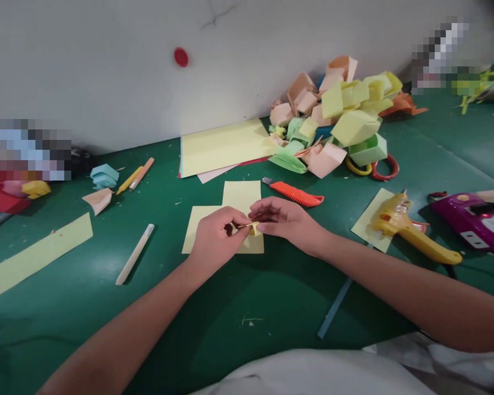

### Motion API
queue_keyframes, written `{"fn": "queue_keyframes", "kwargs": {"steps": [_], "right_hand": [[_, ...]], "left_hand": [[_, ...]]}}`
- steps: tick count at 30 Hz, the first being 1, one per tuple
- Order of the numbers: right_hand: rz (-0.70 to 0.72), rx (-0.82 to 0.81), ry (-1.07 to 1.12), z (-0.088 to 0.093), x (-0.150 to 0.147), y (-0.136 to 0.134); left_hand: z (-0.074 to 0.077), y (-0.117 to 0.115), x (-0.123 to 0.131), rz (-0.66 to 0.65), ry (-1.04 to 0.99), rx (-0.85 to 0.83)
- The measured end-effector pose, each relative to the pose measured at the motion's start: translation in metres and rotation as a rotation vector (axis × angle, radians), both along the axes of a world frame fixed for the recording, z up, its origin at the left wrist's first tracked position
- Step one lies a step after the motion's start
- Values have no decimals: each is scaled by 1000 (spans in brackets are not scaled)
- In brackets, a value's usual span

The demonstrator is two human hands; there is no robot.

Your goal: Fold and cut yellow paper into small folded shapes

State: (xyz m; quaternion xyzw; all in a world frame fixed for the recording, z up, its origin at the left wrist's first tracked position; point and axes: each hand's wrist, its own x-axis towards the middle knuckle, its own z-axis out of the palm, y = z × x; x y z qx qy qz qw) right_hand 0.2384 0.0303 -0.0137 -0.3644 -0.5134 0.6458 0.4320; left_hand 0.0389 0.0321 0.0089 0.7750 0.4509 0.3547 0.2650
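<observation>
I see my left hand [214, 236] and right hand [282, 219] pinching 1 small yellow paper piece [253, 226] between fingers, just above the yellow sheet [241, 206] on the counter [271, 296]. Uneven pinch could tear or miscrease it; the utility knife [294, 193] lies near.

I see counter [271, 307] covered in green mat, matt, faint sheen under light. Yellow sheet [241, 200] under hands: thin matt paper, smooth. Small yellow piece [254, 227] pinched between fingertips, paper too. Cutter [295, 193]: orange plastic, ribbed, slight gloss. Glue gun [407, 226]: yellow plastic, glossy. Folded shapes [337, 118] in heap: matt coloured paper, sharp creases. Pale stick [134, 254] looks smooth; I can't tell material. Wall [107, 66]: off-white, dull, cracked near top.
</observation>
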Motion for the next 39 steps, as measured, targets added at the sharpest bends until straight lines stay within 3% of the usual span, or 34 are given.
{"fn": "queue_keyframes", "kwargs": {"steps": [22, 39], "right_hand": [[141, -189, 128, 9, 9, 7], [194, -231, 146, 10, 11, 10]], "left_hand": [[4, 0, -3, -157, -89, -38], [2, -4, 0, -142, 75, 238]]}}
